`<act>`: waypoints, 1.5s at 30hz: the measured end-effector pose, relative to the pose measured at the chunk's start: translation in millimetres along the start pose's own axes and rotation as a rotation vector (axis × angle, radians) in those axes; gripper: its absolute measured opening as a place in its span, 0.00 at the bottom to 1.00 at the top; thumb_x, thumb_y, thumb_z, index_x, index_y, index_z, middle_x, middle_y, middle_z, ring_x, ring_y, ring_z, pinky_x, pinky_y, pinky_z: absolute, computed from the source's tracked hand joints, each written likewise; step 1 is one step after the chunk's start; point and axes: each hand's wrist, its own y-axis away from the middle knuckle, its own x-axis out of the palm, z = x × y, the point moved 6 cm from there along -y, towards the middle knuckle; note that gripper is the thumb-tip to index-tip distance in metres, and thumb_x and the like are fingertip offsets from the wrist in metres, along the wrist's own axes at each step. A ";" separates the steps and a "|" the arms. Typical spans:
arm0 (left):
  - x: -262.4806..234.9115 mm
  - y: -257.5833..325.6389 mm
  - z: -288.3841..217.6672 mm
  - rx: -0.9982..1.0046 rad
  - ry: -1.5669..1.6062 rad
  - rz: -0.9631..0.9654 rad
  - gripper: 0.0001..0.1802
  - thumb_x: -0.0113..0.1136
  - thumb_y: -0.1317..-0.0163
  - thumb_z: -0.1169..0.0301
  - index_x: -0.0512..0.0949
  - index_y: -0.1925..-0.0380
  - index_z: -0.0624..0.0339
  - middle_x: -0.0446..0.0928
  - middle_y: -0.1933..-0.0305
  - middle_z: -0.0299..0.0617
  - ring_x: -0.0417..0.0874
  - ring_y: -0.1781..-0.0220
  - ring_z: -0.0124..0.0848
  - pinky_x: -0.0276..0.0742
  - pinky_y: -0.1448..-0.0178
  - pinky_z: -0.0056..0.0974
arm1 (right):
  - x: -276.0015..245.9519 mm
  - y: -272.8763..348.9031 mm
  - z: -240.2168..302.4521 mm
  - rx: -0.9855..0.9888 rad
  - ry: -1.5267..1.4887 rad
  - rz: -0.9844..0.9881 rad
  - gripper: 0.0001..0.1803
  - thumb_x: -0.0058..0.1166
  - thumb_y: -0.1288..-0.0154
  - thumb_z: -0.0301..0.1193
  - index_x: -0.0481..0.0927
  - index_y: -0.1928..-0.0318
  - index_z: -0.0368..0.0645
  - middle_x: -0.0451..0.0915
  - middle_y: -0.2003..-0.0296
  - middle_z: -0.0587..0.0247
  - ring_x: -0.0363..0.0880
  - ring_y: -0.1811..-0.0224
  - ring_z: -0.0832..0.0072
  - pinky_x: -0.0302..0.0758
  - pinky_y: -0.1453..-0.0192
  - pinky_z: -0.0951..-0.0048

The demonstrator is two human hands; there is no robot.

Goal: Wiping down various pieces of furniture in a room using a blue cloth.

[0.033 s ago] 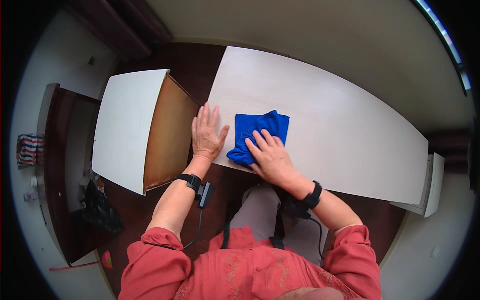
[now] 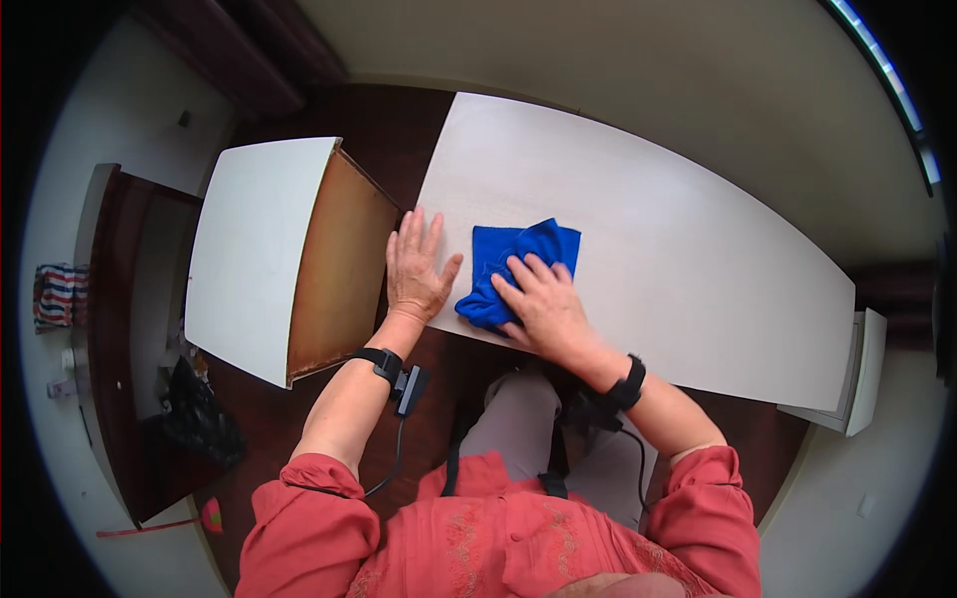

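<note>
A blue cloth (image 2: 493, 246) lies partly folded on the near left part of a pale white tabletop (image 2: 678, 259). Its lower left corner is bunched up, and one corner points away from me. My right hand (image 2: 548, 309) rests on top of the cloth's right side, fingers spread and slightly bent, pressing it to the surface. Part of the thumb shows by the near edge. Left of the cloth, my left hand (image 2: 419, 274) lies flat at the table's left edge with its fingers apart. It holds nothing and does not touch the cloth.
Left of the table stands a white-topped cabinet (image 2: 254, 249) with a brown side, a narrow gap between. Further left are a dark wooden piece of furniture (image 2: 115, 329) and a black plastic bag (image 2: 199, 414). A white cabinet (image 2: 865, 374) stands past the table's right end.
</note>
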 end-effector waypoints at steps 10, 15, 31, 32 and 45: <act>4.3 -7.9 -12.3 0.080 0.072 0.022 0.36 0.40 0.33 0.42 0.63 0.33 0.51 0.55 0.27 0.51 0.57 0.27 0.48 0.52 0.27 0.49 | -10.5 -171.0 -86.9 0.253 0.145 -0.227 0.32 0.64 0.52 0.50 0.77 0.46 0.52 0.70 0.42 0.45 0.64 0.38 0.43 0.62 0.38 0.45; 10.9 -10.4 -7.6 0.038 0.040 0.069 0.35 0.39 0.33 0.43 0.64 0.34 0.52 0.57 0.28 0.49 0.56 0.26 0.46 0.52 0.26 0.48 | -9.1 -187.9 -95.7 0.272 0.165 -0.264 0.30 0.62 0.50 0.50 0.76 0.49 0.49 0.71 0.47 0.46 0.64 0.39 0.46 0.63 0.40 0.46; 5.4 -23.8 -10.5 -0.013 -0.086 0.088 0.33 0.42 0.33 0.45 0.66 0.35 0.54 0.57 0.27 0.41 0.52 0.24 0.36 0.42 0.23 0.51 | -102.8 156.9 -254.0 0.745 0.381 -0.532 0.30 0.64 0.49 0.46 0.76 0.48 0.46 0.71 0.44 0.43 0.66 0.40 0.49 0.63 0.39 0.50; 6.6 -26.5 -17.2 0.000 -0.065 0.083 0.33 0.42 0.33 0.45 0.66 0.35 0.54 0.57 0.27 0.41 0.52 0.24 0.36 0.42 0.23 0.51 | -110.6 178.3 -256.5 0.822 0.430 -0.542 0.29 0.63 0.48 0.47 0.76 0.48 0.46 0.71 0.44 0.43 0.67 0.41 0.49 0.64 0.40 0.50; -105.7 -54.0 -116.3 -0.136 -0.510 0.234 0.35 0.48 0.34 0.48 0.59 0.32 0.50 0.51 0.25 0.48 0.50 0.24 0.42 0.45 0.27 0.60 | -146.4 138.9 -88.2 0.379 -0.076 -0.238 0.38 0.66 0.52 0.47 0.71 0.39 0.53 0.62 0.36 0.42 0.57 0.32 0.45 0.54 0.30 0.44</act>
